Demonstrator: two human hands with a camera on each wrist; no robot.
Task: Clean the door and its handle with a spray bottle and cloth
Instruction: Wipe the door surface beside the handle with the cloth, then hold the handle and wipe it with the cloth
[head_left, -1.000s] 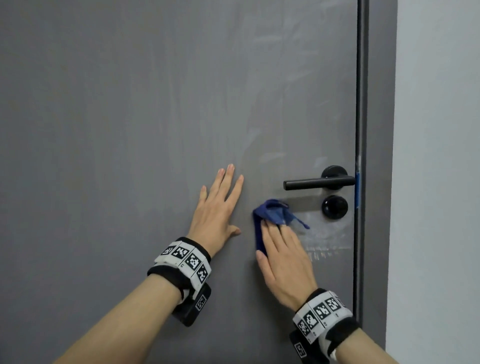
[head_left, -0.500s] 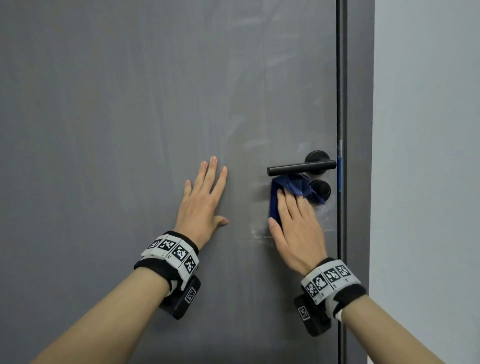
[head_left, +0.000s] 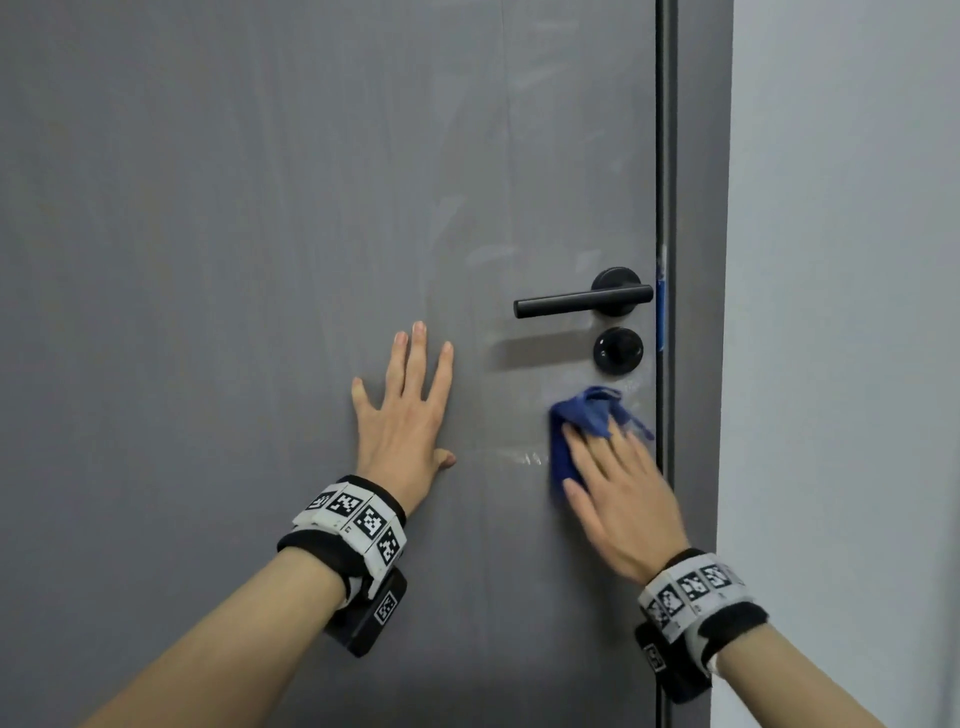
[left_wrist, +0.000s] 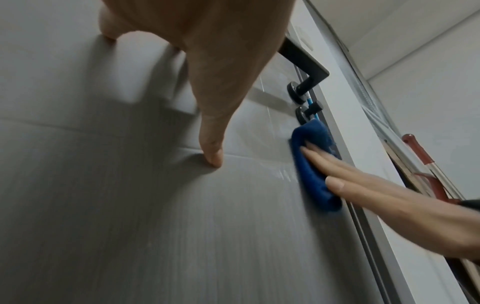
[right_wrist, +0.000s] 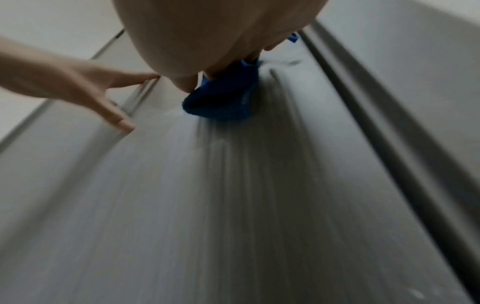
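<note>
A grey door (head_left: 260, 234) fills the head view, with a black lever handle (head_left: 576, 301) and a round black lock knob (head_left: 618, 349) near its right edge. My right hand (head_left: 618, 483) presses a crumpled blue cloth (head_left: 582, 421) flat against the door just below the knob, fingers straight. In the left wrist view the cloth (left_wrist: 311, 164) lies under those fingers. My left hand (head_left: 408, 410) rests flat on the door left of the handle, fingers spread. Wet streaks show around the cloth. No spray bottle is in view.
The dark door frame (head_left: 667, 208) runs down the right side, with a pale wall (head_left: 841, 312) beyond it. A red-handled tool (left_wrist: 420, 152) leans by the wall in the left wrist view.
My right hand has slid the cloth down from just under the handle to below the lock knob, near the door's right edge. The left hand has stayed flat on the door.
</note>
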